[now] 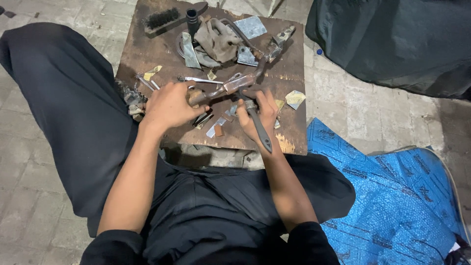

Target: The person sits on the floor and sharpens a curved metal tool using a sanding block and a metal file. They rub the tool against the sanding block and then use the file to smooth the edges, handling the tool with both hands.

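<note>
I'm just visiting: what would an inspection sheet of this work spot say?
Surface: worn brown board on a paved floor.
Job's things: long rusty metal part lying across the board; dark-handled tool.
Clutter: brush, rag, metal scraps, paper bits.
Grippers: left hand grips the part's near end; right hand holds the tool against the part.
Cables: nothing seen.
Surroundings: blue sheet to the right, dark cloth beyond.
</note>
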